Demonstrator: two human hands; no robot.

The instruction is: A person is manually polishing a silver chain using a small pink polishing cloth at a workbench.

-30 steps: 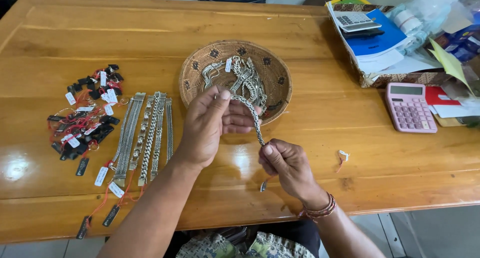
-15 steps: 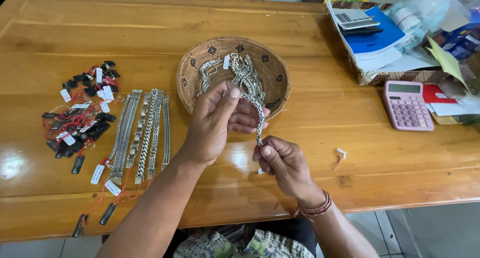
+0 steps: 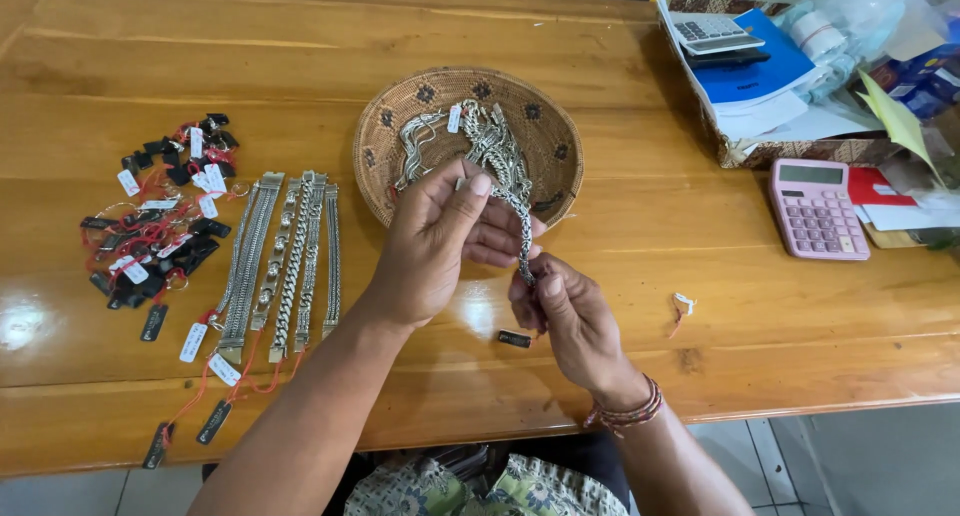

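Note:
My left hand [image 3: 440,241] pinches the upper part of a thick silver chain bracelet [image 3: 517,208] just in front of a round woven basket [image 3: 410,106]. My right hand [image 3: 567,319] grips the bracelet's lower end, where a small black tag [image 3: 514,339] hangs just above the wooden table [image 3: 620,246]. More silver bracelets [image 3: 440,136] with white tags lie piled in the basket. Several silver chain bracelets [image 3: 285,251] lie side by side on the table to the left.
A heap of black and white tags on red strings [image 3: 160,216] lies at the far left. A pink calculator [image 3: 817,208] sits at the right, with a patterned box of papers and a grey calculator [image 3: 745,61] behind it. A small loose tag [image 3: 683,306] lies right of my hands.
Both hands have kept hold of the bracelet with only small finger shifts. The black tag now hangs in view below my right hand.

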